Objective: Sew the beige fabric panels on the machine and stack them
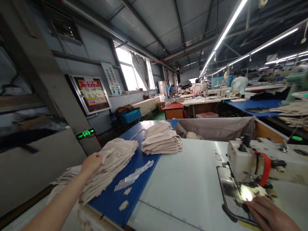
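My left hand (92,162) reaches to the left stack of beige fabric pieces (115,160), its fingers closed on the edge of the top fabric piece (109,150). That stack lies layered on the blue table section, its lower layers hanging toward the near left. At the lower right, my right hand (267,210) rests by the metal plate of a white sewing machine (243,157), under its lit needle area. The right fingers are pressed together; what they hold, if anything, is hidden.
A second beige fabric stack (162,142) stands on the blue section (128,211). Near it lie a translucent strip (134,175) and small scraps (124,205). A cloth-lined bin (216,128) sits behind the pale tabletop (178,186). Farther back are co-workers, machines and a fan (239,84).
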Demonstrator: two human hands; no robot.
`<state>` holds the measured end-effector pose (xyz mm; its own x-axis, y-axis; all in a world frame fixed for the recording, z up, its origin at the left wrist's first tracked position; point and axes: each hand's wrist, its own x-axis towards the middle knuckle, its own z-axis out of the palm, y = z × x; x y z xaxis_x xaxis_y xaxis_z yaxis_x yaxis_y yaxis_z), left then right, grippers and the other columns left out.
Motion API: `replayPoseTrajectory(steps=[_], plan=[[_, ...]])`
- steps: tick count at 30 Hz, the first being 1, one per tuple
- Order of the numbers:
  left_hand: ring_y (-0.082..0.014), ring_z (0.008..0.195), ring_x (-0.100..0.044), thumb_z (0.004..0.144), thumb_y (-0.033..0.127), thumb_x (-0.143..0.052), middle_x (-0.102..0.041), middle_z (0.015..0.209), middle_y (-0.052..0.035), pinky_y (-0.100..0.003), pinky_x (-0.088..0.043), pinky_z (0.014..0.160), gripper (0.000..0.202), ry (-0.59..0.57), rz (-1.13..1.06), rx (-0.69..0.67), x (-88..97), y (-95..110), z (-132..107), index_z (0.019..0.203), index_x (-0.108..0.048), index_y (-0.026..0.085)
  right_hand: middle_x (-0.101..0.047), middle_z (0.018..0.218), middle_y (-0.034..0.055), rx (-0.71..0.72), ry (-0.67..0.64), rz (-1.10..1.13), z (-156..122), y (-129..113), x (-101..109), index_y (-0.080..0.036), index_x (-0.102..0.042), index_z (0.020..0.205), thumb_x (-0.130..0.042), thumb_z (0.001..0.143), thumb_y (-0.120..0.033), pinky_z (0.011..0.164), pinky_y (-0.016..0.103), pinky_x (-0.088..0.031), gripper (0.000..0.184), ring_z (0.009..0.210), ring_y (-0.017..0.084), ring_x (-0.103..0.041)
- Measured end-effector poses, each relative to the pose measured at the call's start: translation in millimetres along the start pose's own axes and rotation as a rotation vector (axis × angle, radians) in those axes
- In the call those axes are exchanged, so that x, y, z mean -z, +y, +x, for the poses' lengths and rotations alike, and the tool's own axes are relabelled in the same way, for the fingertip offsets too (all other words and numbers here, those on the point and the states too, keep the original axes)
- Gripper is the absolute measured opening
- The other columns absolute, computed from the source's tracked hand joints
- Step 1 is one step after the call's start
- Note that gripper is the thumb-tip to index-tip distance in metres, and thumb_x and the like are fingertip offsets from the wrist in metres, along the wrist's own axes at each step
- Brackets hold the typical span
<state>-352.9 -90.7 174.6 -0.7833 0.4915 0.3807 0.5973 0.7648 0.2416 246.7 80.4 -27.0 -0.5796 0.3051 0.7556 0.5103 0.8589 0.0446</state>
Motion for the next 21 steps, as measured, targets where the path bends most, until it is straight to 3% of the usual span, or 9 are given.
replayPoseTrajectory(steps=[5,8,11,14,16,17,18,21], plan=[[-0.0195,0.059,-0.051,0.084,0.019,-0.042,-0.058,0.065,-0.0024,-0.025,-0.04,0.057,0.016,0.38,-0.051,0.05,28.2,11,2,0.081,-0.058,0.017,-0.07,0.076,0.0021,-0.079,-0.036,0.04,-5,-1,-2,-0.025,-0.074,0.088,-0.04,0.101,-0.046,0.065,0.017,-0.055,0.042,0.068,0.012,-0.069],[-0.02,0.065,-0.053,0.087,0.021,-0.041,-0.062,0.08,-0.0061,-0.027,-0.043,0.061,0.021,0.516,-0.057,0.013,47.9,22,3,0.096,-0.059,0.015,-0.07,0.08,0.0035,-0.118,-0.053,0.047,-10,0,-6,-0.025,-0.073,0.09,-0.04,0.1,-0.048,0.067,0.019,-0.055,0.042,0.073,0.014,-0.069],[-0.0218,0.073,-0.059,0.089,0.026,-0.039,-0.066,0.091,-0.0096,-0.029,-0.046,0.066,0.027,0.603,-0.06,-0.202,64.6,47,-6,0.101,-0.061,0.014,-0.07,0.082,0.0047,-0.154,-0.099,0.071,-13,0,-8,-0.025,-0.073,0.093,-0.04,0.1,-0.046,0.067,0.021,-0.055,0.04,0.075,0.016,-0.069],[-0.0233,0.082,-0.064,0.094,0.032,-0.034,-0.07,0.096,-0.0104,-0.031,-0.049,0.072,0.034,0.655,-0.062,-0.594,66.4,87,-36,0.102,-0.064,0.016,-0.067,0.08,0.005,-0.2,-0.156,0.098,-13,-3,-7,-0.024,-0.072,0.092,-0.04,0.101,-0.042,0.067,0.024,-0.054,0.038,0.074,0.016,-0.066],[-0.023,0.087,-0.066,0.096,0.033,-0.034,-0.071,0.099,-0.009,-0.031,-0.05,0.075,0.035,0.556,-0.09,-0.828,52.9,120,-74,0.105,-0.065,0.019,-0.066,0.08,0.0055,-0.234,-0.185,0.112,-10,-5,-5,-0.023,-0.072,0.092,-0.039,0.101,-0.038,0.067,0.025,-0.053,0.037,0.074,0.017,-0.065],[-0.0228,0.09,-0.066,0.096,0.031,-0.034,-0.071,0.103,-0.0084,-0.031,-0.051,0.077,0.034,0.445,-0.115,-0.924,41.1,138,-98,0.107,-0.065,0.021,-0.066,0.081,0.0059,-0.249,-0.198,0.117,-8,-7,-3,-0.023,-0.072,0.092,-0.039,0.101,-0.036,0.067,0.026,-0.053,0.037,0.076,0.017,-0.064],[-0.0225,0.09,-0.066,0.095,0.027,-0.033,-0.072,0.104,-0.0077,-0.031,-0.051,0.077,0.035,0.311,-0.141,-1.013,26.4,155,-125,0.107,-0.065,0.023,-0.065,0.081,0.0062,-0.262,-0.211,0.123,-6,-8,-1,-0.022,-0.071,0.093,-0.039,0.101,-0.034,0.068,0.027,-0.052,0.035,0.077,0.018,-0.064],[-0.0205,0.082,-0.068,0.091,0.014,-0.032,-0.072,0.1,-0.0062,-0.029,-0.052,0.073,0.039,-0.268,-0.155,-1.165,-28.0,204,-216,0.107,-0.065,0.026,-0.064,0.079,0.0062,-0.29,-0.251,0.137,3,-14,5,-0.021,-0.07,0.09,-0.04,0.099,-0.025,0.07,0.029,-0.05,0.032,0.079,0.019,-0.061]])
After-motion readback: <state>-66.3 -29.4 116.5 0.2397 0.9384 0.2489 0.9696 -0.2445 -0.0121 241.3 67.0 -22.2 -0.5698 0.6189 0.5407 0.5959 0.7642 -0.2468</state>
